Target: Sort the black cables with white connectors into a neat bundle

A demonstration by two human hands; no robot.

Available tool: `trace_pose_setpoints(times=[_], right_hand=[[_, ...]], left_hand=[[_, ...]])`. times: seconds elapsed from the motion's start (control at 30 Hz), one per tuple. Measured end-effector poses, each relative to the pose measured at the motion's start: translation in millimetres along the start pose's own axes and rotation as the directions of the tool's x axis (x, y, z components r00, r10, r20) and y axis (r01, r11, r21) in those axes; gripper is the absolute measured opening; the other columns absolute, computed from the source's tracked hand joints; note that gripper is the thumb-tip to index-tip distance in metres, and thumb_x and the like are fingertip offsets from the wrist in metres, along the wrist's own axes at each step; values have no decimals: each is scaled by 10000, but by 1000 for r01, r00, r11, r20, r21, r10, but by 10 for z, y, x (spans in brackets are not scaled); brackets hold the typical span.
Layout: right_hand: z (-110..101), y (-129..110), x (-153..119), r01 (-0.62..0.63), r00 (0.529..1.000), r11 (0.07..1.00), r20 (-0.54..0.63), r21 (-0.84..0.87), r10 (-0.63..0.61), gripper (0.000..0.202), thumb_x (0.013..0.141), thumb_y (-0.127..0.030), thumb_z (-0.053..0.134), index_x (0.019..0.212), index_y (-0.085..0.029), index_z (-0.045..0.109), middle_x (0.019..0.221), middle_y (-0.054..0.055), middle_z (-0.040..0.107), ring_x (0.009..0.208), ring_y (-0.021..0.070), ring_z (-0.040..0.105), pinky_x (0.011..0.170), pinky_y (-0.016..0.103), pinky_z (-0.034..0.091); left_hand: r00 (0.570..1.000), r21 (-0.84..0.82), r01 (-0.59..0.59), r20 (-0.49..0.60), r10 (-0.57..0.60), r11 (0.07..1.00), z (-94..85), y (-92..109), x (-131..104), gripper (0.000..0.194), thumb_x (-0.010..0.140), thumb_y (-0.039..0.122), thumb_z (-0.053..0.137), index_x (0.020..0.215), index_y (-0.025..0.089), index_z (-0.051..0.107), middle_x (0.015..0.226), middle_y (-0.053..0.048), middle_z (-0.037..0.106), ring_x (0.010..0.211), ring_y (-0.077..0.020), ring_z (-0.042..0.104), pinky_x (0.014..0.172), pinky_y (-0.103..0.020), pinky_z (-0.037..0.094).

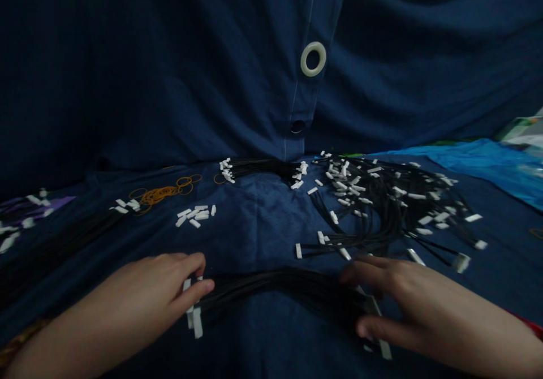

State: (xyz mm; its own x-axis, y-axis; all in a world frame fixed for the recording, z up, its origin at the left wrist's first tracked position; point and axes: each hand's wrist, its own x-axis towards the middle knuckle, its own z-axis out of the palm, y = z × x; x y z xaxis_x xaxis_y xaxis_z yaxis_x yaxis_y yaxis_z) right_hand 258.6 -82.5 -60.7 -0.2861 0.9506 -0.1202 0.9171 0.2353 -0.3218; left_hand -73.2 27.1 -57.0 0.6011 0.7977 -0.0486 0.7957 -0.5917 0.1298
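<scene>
White connectors (pixel 197 322) partly behind hands (pixel 159 285)

hands (pixel 169 283) (pixel 403 288): 2 | handled cable bundle (pixel 275 281): 1 | rubber-band pile (pixel 159 196): 1

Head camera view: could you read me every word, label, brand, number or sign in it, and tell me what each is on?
No readable text anywhere.
Black cable bundle between the hands: no legible marking; its white end pieces are too small and blurred.
Pale item with green patches at the right edge: too blurred to tell whether anything is printed.
</scene>
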Motion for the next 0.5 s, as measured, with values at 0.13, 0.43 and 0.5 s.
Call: trace_pose_setpoints(times=[0.13, 0.43, 0.5], right_hand=[[5, 199, 101, -72, 972, 989, -230, -127, 41, 213, 896, -349, 448, 1045, -232, 546, 937, 30, 596, 786, 166, 590, 674, 300, 472], [75, 549, 408, -60, 913, 958, -404, -280, -61, 92, 871, -190, 473, 863, -170, 563, 805, 39, 574, 770, 182, 548, 750, 332, 419], [65, 467, 375, -4, 842, 969, -524, -247, -130, 111, 903, -199, 423, 942, -160, 520, 857, 51, 570, 801, 167, 543, 741, 293, 419]], left_hand=[[1000, 77, -9, -27, 11, 997, 75, -64, 5, 467, 840, 563, 386, 1054, 231, 635, 1093, -58, 652, 1052, -283, 576, 914, -465, 429], [941, 141, -165, -274, 199, 976, -13, 108, -26, 260, 876, 442, 418, 1034, 292, 559, 1041, 23, 620, 967, -191, 584, 826, -323, 476], [877, 216, -203, -394, 275, 955, 16, 196, -44, 265, 869, 394, 445, 1083, 261, 529, 1089, -11, 587, 1032, -213, 540, 886, -361, 436]])
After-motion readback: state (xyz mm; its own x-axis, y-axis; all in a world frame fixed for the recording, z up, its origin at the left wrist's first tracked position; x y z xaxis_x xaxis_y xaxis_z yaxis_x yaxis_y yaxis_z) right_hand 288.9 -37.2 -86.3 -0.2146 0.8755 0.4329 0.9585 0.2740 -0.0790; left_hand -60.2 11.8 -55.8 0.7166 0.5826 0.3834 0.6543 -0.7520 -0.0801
